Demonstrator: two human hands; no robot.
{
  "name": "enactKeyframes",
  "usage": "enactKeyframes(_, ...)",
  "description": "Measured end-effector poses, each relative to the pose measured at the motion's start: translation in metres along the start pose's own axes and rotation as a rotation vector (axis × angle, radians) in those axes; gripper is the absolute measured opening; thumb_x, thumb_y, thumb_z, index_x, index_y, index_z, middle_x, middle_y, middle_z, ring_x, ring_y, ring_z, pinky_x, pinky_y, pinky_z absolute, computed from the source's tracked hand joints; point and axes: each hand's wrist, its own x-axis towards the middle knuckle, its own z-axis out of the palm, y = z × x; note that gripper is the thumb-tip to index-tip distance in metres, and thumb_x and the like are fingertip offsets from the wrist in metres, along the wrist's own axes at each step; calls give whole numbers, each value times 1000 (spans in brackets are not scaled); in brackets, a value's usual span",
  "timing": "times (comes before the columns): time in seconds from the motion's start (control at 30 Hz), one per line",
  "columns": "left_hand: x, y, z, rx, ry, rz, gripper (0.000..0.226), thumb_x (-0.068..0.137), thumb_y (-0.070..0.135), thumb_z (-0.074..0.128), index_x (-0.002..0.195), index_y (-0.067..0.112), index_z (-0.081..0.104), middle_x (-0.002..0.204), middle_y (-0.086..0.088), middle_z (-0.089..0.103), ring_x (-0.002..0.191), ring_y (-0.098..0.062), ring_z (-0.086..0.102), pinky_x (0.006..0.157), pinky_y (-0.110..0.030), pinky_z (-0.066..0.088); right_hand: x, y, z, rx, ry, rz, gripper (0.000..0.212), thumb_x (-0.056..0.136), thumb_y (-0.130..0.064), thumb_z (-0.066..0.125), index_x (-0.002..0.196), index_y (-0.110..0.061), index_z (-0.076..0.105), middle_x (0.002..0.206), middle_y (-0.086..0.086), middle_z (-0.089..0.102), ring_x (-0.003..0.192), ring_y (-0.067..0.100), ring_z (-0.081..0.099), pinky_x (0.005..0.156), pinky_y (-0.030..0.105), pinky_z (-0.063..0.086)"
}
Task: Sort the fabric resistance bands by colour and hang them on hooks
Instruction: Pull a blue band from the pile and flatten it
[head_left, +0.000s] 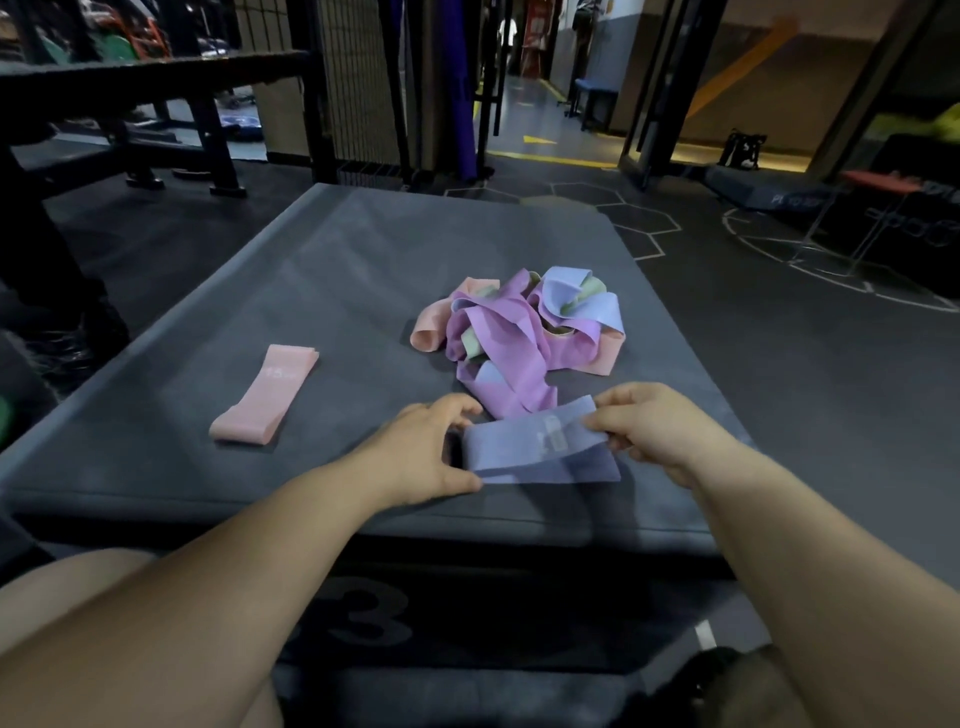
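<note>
On the grey padded box, taking its top as a clock face with twelve away from the person, the blue band sits at about five o'clock, near the front edge. The left hand pinches its left end between thumb and curled fingers, and the right hand pinches its right end by the upper edge. It is drawn out flat between them, probably to smooth it and check its colour before it gets a place of its own. Whether its lower edge touches the pad is unclear. The pink band lies flat and alone at nine o'clock, well apart, apparently as the start of a colour group. The tangled pile of purple, blue, pink and green bands sits just past centre toward one o'clock, unsorted. No hooks can be made out.
</note>
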Motion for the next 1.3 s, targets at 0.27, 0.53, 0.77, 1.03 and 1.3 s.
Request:
enactKeyframes(0.27,3,3,10,5,51,-19,73,72,35,81,133,29,43,121,12,56,121,-12,49,105,-33,40,-2,14,-9,-61,36,56,15,82,-7,71,72,-11,61,50,3,54,34,6,41,36,16,29)
enactKeyframes(0.53,-1,9,10,15,53,-24,68,74,33,80,132,28,45,127,8,55,117,-7,50,103,-26,40,1,19,-10,-57,56,100,11,77,-9,73,72,-11,63,51,6,58,39,15,35,40,18,27)
enactKeyframes(0.77,-1,10,7,25,58,-30,59,74,32,80,125,26,49,126,8,56,111,-5,51,97,-22,39,4,22,-10,-72,26,125,13,77,-6,74,71,-11,63,53,9,57,40,15,36,38,17,25)
enactKeyframes(1.03,-1,11,6,90,36,-41,45,72,42,80,108,33,55,113,11,56,113,-9,50,96,-29,44,9,24,-4,-345,48,79,8,73,-11,73,76,-3,73,55,7,62,52,23,47,46,21,39)
enactKeyframes(1.3,3,13,8,68,75,-32,18,87,39,66,100,27,64,100,10,64,103,-14,56,91,-34,48,12,27,-6,-386,78,68,9,72,-12,73,75,-3,73,49,4,59,54,22,50,54,26,44)
